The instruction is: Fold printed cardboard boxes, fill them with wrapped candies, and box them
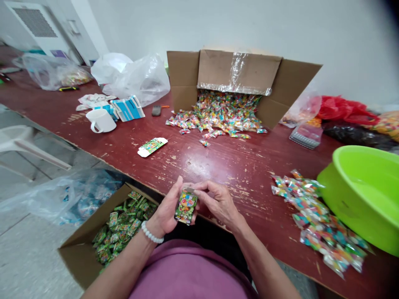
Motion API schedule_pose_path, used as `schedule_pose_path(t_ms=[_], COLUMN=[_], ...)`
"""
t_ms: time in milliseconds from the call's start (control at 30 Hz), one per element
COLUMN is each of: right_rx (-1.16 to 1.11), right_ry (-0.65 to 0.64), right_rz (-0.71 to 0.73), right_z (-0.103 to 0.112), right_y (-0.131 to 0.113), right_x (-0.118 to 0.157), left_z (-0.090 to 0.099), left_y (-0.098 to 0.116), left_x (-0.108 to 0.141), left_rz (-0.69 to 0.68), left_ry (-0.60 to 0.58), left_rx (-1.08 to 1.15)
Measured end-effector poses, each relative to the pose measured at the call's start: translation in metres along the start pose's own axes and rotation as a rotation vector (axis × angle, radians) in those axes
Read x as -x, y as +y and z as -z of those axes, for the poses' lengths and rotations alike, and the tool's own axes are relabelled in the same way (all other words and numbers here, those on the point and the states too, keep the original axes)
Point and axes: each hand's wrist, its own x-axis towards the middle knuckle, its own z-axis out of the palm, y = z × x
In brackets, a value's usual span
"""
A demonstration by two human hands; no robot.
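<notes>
A small green printed box point(186, 206) is held upright in front of me at the table's front edge. My left hand point(168, 209), with a pale bead bracelet on the wrist, grips it from the left side and below. The fingers of my right hand point(216, 202) are pinched at the box's top edge. A flattened green and white carton point(152, 146) lies on the red table point(183, 166). Wrapped candies point(224, 114) spill from a large open cardboard box point(240, 72). More wrapped candies point(324, 224) lie to my right.
Beside the candies on the right stands a green basin point(364, 195). A cardboard box of small green boxes point(118, 228) is low on the left. A white mug point(101, 121), plastic bags point(134, 77) and red bags point(346, 110) are farther back.
</notes>
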Motion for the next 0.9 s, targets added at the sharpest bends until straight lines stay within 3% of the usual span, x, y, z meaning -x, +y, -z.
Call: schedule_pose_path(t_ms=[67, 133, 300, 467, 567, 733, 833, 900], right_rx=[0.09, 0.112, -0.171, -0.24, -0.103, 0.097, 0.244, 0.277], right_ry=[-0.035, -0.017, -0.002, 0.029, 0.037, -0.075, -0.104, -0.159], right_rz=[0.063, -0.004, -0.257, -0.327, -0.242, 0.031, 0.104, 0.114], right_z=[0.002, 0.002, -0.003, -0.005, -0.006, -0.015, -0.028, -0.033], right_y=[-0.002, -0.001, 0.002, 0.001, -0.001, 0.005, 0.015, 0.023], right_x=[0.0, -0.002, -0.011, -0.016, -0.013, -0.003, 0.002, 0.004], left_z=[-0.001, -0.003, -0.005, 0.001, 0.009, 0.013, 0.014, 0.026], left_y=[0.0, -0.001, -0.005, -0.004, -0.003, -0.001, 0.003, 0.01], left_x=[0.0, 0.0, -0.002, -0.004, -0.004, -0.007, -0.003, 0.01], left_rz=[-0.024, -0.052, -0.101, -0.081, -0.098, -0.054, -0.174, -0.284], left_ry=[0.039, 0.077, 0.133, 0.186, 0.219, 0.147, 0.217, 0.329], left_rx=[0.012, -0.005, -0.126, -0.204, -0.203, -0.032, -0.076, -0.259])
